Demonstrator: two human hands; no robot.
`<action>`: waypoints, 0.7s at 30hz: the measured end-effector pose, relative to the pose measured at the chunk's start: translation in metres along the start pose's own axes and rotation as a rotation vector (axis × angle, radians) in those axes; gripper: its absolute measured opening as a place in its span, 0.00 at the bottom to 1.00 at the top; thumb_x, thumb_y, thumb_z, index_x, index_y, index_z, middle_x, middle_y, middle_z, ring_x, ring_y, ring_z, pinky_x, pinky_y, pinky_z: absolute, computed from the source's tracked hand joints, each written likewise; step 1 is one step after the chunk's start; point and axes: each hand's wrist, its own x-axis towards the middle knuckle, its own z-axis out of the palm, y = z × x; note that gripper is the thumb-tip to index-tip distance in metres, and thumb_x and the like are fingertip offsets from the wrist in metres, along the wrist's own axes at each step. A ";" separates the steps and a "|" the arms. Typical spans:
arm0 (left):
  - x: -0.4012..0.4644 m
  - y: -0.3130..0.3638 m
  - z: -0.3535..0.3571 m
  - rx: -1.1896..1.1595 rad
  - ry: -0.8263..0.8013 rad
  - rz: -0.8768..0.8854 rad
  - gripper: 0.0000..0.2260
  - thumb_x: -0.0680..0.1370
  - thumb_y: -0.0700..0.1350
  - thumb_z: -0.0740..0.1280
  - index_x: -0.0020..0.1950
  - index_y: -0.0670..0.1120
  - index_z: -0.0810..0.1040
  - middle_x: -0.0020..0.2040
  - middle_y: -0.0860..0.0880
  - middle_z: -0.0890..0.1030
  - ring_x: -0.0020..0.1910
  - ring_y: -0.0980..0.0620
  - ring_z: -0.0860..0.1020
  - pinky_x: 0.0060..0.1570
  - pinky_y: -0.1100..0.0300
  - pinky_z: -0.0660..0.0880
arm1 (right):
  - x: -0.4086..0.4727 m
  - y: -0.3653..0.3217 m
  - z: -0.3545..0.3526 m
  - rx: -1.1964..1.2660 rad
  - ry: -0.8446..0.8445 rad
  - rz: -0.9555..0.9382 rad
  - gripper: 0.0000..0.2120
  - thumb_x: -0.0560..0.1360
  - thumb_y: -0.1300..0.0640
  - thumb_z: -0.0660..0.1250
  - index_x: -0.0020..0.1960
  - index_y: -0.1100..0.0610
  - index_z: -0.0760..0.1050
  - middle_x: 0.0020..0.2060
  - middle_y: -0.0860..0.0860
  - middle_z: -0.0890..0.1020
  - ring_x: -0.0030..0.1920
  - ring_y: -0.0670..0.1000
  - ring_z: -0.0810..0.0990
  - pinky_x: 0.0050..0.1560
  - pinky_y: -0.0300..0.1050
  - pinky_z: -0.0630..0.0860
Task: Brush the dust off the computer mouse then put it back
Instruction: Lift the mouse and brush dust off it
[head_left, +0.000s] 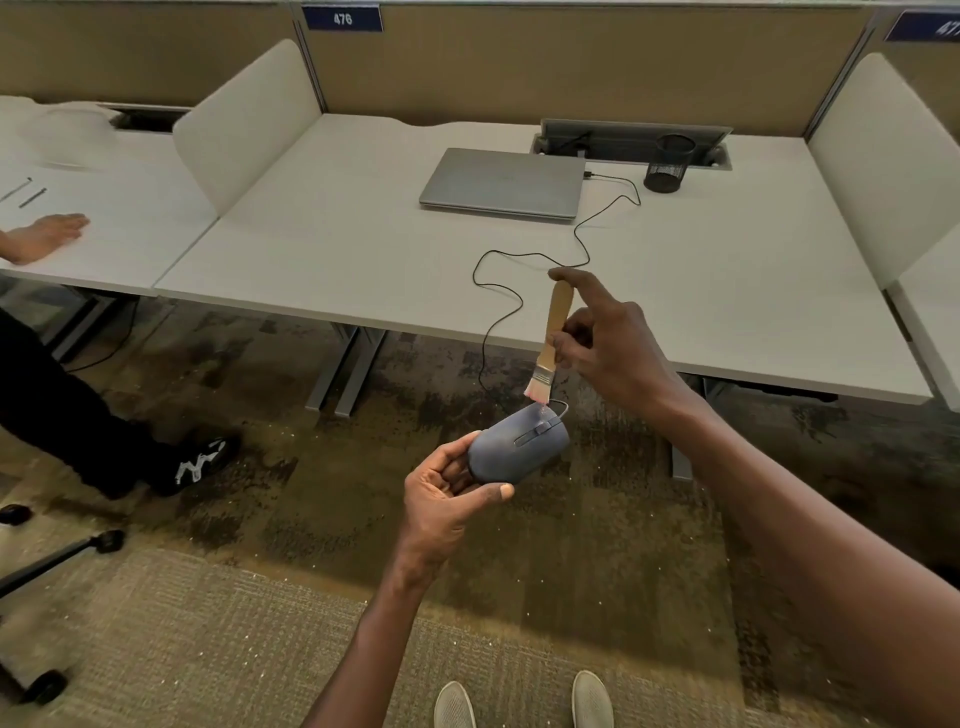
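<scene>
Fingers of left hand (448, 496) are clamped on the mouse (517, 445); right hand (605, 343) pinches the brush (550, 343), bristles touching the mouse.

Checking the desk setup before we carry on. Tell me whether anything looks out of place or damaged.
Nothing looks damaged. The mouse is off the desk, held over the carpet by the left hand, so its cable trails in loose loops over the desk edge. The right hand holds the brush over it.
</scene>
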 end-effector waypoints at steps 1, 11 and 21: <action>0.000 0.000 0.000 0.000 -0.001 0.000 0.30 0.61 0.36 0.80 0.61 0.48 0.80 0.56 0.53 0.87 0.57 0.52 0.85 0.51 0.62 0.82 | -0.001 0.001 -0.001 0.011 0.020 0.003 0.31 0.78 0.65 0.71 0.77 0.53 0.63 0.40 0.54 0.86 0.37 0.52 0.86 0.47 0.50 0.85; 0.000 -0.001 0.000 -0.022 -0.021 -0.001 0.31 0.61 0.37 0.81 0.62 0.48 0.80 0.57 0.51 0.86 0.58 0.50 0.85 0.52 0.61 0.82 | -0.004 0.008 -0.006 0.012 -0.050 0.010 0.30 0.78 0.64 0.71 0.76 0.53 0.64 0.41 0.55 0.86 0.38 0.54 0.86 0.48 0.54 0.85; -0.002 -0.001 -0.003 -0.030 -0.009 0.021 0.30 0.61 0.37 0.81 0.61 0.49 0.80 0.57 0.52 0.87 0.58 0.51 0.85 0.50 0.63 0.82 | -0.009 0.010 -0.007 0.127 0.038 -0.005 0.30 0.77 0.65 0.72 0.75 0.53 0.64 0.41 0.55 0.87 0.37 0.46 0.87 0.45 0.41 0.85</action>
